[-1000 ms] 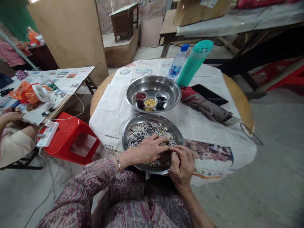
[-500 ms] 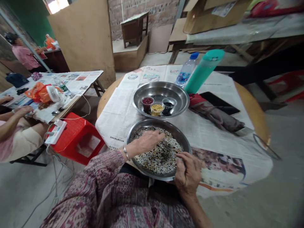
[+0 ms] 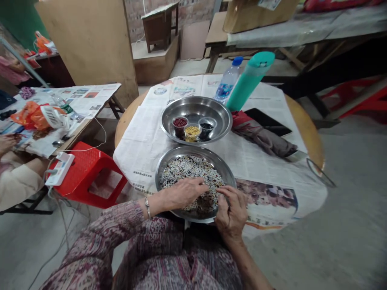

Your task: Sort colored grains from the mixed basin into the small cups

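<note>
In the head view, a steel basin (image 3: 161, 167) at the table's near edge holds a spread of mixed white, black, yellow and dark red grains and beans (image 3: 189, 167). My left hand (image 3: 186, 192) reaches over the near part of this mix, its fingers curled together; whatever is between the fingertips is hidden. At the right rim, my right hand (image 3: 232, 207) has its fingers bent and its thumb apart from the forefinger. Behind stands a second steel basin (image 3: 222, 110). Inside it are small clear cups of red beans (image 3: 180, 123), yellow beans (image 3: 192, 131) and black beans (image 3: 207, 127).
Newspaper (image 3: 136, 133) covers the round table. A water bottle (image 3: 226, 82), a green tumbler (image 3: 250, 82), a folded umbrella (image 3: 260, 137) and a dark flat object (image 3: 269, 121) lie or stand right of the far basin. Left are a red stool (image 3: 87, 173) and another person's arm (image 3: 27, 173).
My left hand has drawn back from the middle of the mix toward the near side of the basin. My right hand stays at the right rim. The whole view has shifted slightly.
</note>
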The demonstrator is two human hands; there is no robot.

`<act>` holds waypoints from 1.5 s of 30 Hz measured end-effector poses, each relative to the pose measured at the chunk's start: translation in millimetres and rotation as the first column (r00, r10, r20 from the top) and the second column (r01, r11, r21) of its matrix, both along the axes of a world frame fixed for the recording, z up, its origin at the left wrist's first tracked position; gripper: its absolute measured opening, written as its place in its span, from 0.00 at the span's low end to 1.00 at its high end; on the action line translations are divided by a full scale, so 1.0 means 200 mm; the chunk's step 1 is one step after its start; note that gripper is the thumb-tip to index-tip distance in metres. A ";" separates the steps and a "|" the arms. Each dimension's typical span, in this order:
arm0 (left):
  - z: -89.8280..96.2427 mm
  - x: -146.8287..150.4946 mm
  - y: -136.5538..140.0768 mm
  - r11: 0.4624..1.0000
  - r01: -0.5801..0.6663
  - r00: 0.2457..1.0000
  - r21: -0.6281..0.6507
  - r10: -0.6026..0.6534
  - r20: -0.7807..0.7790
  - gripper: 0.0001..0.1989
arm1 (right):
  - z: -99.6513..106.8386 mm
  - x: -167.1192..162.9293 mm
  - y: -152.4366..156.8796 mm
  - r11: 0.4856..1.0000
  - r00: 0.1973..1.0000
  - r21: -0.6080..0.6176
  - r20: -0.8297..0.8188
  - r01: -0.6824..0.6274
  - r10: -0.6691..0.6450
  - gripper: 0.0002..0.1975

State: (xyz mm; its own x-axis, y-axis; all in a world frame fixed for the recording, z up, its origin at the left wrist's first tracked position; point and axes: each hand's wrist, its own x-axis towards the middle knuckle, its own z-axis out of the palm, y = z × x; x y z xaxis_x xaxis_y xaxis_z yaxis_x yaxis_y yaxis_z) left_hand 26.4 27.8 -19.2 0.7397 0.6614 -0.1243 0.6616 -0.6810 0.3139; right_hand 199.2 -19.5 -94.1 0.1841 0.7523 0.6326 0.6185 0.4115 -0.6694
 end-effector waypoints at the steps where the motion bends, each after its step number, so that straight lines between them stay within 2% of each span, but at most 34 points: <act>1: -0.01 0.02 0.04 1.000 -0.014 1.000 0.025 0.014 0.008 0.13 | 0.00 0.00 0.00 1.000 1.000 -0.003 -0.001 0.001 -0.001 0.08; 5: -0.01 0.01 0.17 0.971 -0.197 0.979 0.135 0.202 -0.024 0.15 | 0.00 0.00 0.00 1.000 1.000 0.010 0.002 -0.003 0.003 0.09; 8: 0.03 -0.05 0.20 0.909 -0.371 0.923 0.192 0.383 -0.034 0.10 | 0.00 0.00 0.00 1.000 1.000 0.016 -0.002 -0.003 0.003 0.09; 10: 0.04 -0.08 0.19 0.873 -0.435 0.894 0.219 0.447 -0.007 0.10 | 0.01 0.00 0.00 1.000 1.000 0.004 -0.005 0.002 -0.002 0.08; 12: 0.04 -0.09 0.17 0.863 -0.456 0.886 0.219 0.463 0.020 0.20 | 0.01 0.00 0.00 1.000 1.000 -0.005 -0.009 0.007 -0.007 0.09; 14: 0.02 -0.06 0.15 0.883 -0.425 0.903 0.200 0.428 0.030 0.34 | 0.01 -0.01 0.00 1.000 1.000 -0.003 -0.016 0.009 -0.009 0.09; 16: -0.01 0.00 0.14 0.931 -0.318 0.948 0.179 0.316 0.040 0.43 | 0.02 -0.01 0.00 1.000 1.000 0.001 -0.022 0.008 -0.008 0.10; 17: -0.02 0.03 0.13 0.956 -0.237 0.972 0.173 0.231 0.051 0.44 | 0.02 -0.01 -0.01 1.000 1.000 0.004 -0.024 0.005 -0.005 0.10; 19: -0.04 0.08 0.13 0.985 -0.063 0.996 0.163 0.052 0.072 0.37 | 0.02 -0.01 -0.01 1.000 1.000 0.015 -0.026 0.001 0.000 0.10; 21: -0.04 0.10 0.13 0.987 0.066 0.994 0.144 -0.077 0.073 0.23 | 0.02 -0.01 -0.01 1.000 1.000 0.021 -0.026 0.001 -0.001 0.10; 24: 0.00 0.05 0.11 0.984 0.132 0.990 0.122 -0.137 0.026 0.09 | 0.03 -0.02 0.00 1.000 1.000 0.021 -0.027 0.007 -0.007 0.10; 26: 0.04 -0.02 0.10 0.987 0.087 0.996 0.138 -0.085 -0.019 0.09 | 0.03 -0.02 0.00 1.000 1.000 0.027 -0.030 0.009 -0.008 0.09; 28: 0.07 -0.10 0.09 0.986 -0.033 0.998 0.164 0.042 -0.048 0.10 | 0.03 -0.02 0.00 0.999 1.000 0.030 -0.028 0.010 -0.010 0.09; 31: 0.07 -0.22 0.08 0.970 -0.184 0.983 0.159 0.185 0.007 0.12 | 0.03 -0.01 0.00 1.000 1.000 0.025 -0.020 0.014 -0.013 0.09; 37: -0.04 -0.38 0.09 0.959 -0.253 0.929 0.132 0.202 0.309 0.23 | 0.02 -0.01 0.01 1.000 1.000 0.030 -0.015 0.009 -0.008 0.09; 42: -0.09 -0.39 0.13 0.906 -0.401 0.838 0.134 0.304 0.453 0.18 | 0.01 -0.01 0.01 0.999 1.000 0.048 0.020 -0.002 0.001 0.08; 45: -0.10 -0.38 0.16 0.873 -0.458 0.819 0.168 0.341 0.462 0.13 | 0.02 0.01 0.01 0.998 0.991 0.060 0.137 -0.001 -0.007 0.05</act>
